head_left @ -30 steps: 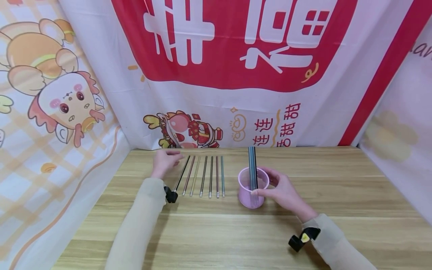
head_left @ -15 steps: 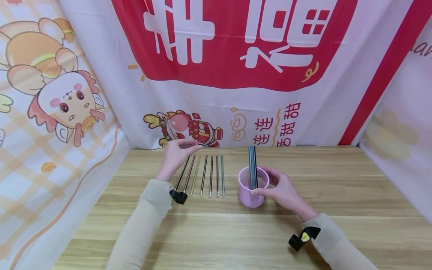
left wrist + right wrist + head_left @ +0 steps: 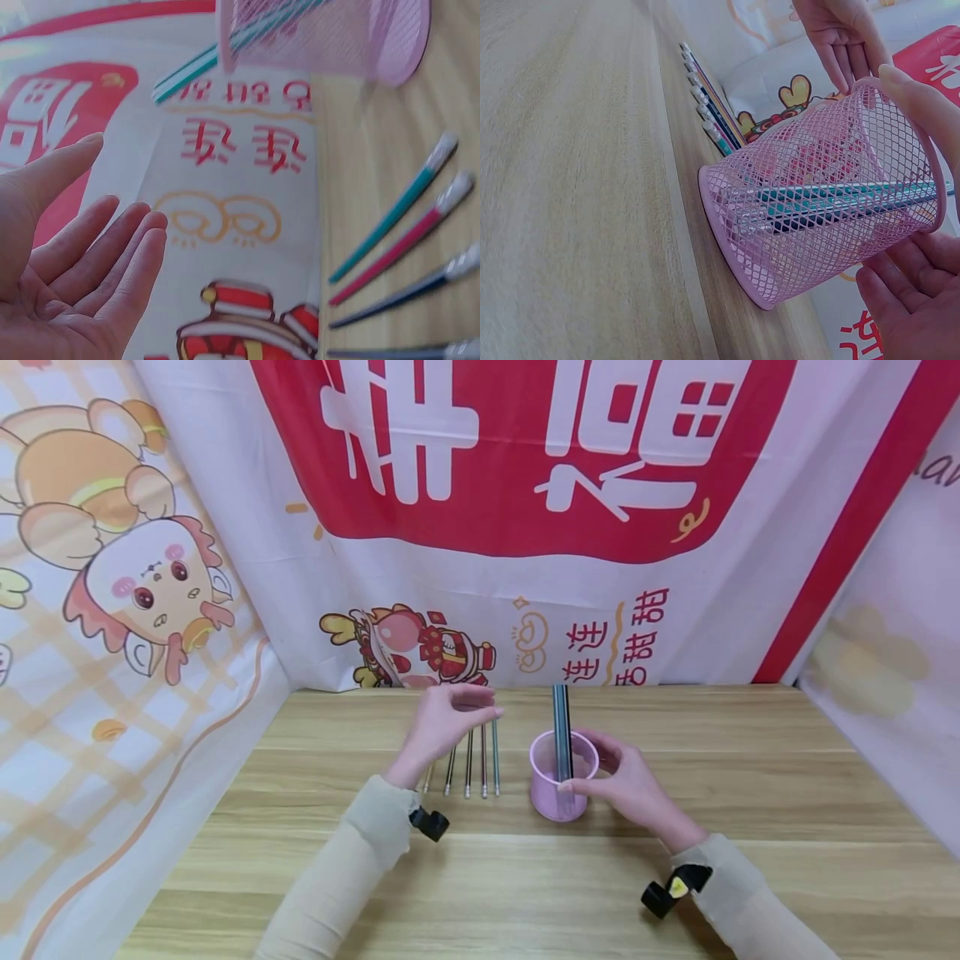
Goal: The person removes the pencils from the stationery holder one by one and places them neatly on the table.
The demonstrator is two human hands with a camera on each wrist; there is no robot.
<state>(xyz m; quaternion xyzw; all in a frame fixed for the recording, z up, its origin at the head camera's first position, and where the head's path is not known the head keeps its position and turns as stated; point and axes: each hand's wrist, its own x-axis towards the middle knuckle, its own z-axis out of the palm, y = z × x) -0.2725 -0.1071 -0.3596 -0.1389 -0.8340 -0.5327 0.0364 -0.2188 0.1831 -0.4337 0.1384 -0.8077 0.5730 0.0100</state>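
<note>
My left hand [image 3: 444, 725] hovers over the far ends of a row of pencils [image 3: 496, 764], its fingers loosely extended with nothing between them. Part of that row is hidden beneath the hand. In the left wrist view, several pencils, teal [image 3: 384, 223], red [image 3: 397, 253] and dark, lie with their pale metal ends toward the near side. My right hand [image 3: 633, 789] grips a pink mesh pen cup [image 3: 547, 797], thumb at the near rim and fingers round the far side. A few teal and dark pencils [image 3: 561, 717] stand upright in the cup, pale ends down.
The wooden table [image 3: 525, 893] meets a printed cloth [image 3: 487, 568] hanging along its back edge. Another patterned cloth [image 3: 135, 710] hangs on the left side. A black wrist camera [image 3: 430, 824] hangs below the left wrist, another camera [image 3: 660, 900] below the right.
My left hand has moved rightward from the left end of the pencil row, rising and then lowering over its right part. The right hand and the cup have stayed put.
</note>
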